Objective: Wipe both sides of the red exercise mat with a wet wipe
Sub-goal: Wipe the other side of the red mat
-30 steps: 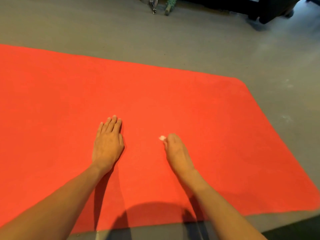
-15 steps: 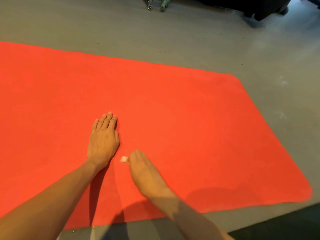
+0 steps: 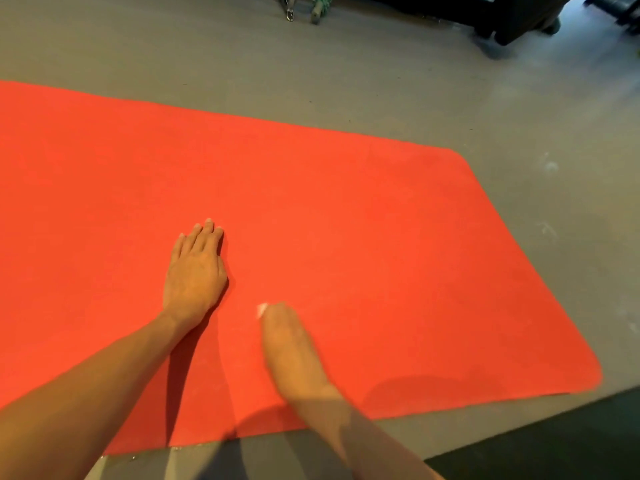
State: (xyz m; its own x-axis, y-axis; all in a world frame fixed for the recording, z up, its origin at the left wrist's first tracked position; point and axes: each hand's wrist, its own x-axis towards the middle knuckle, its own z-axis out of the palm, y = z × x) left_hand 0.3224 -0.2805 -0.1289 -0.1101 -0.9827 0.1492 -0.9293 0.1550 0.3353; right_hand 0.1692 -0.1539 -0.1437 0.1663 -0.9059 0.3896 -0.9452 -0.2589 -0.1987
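Evidently the left hand (image 3: 195,275) lay flat, fingers straight, pinning the mat (image 3: 381,254) to the floor (image 3: 346,81) so it would not slide; the blurred right hand (image 3: 294,348) covered the wipe (image 3: 262,309) on it, grip impossible to tell.

Red exercise mat (image 3: 381,237): flat on grey floor (image 3: 346,81). Left hand (image 3: 194,275): palm down on mat, fingers straight. Right hand (image 3: 294,351): blurred, on mat, white wet wipe (image 3: 261,310) showing at fingertips.
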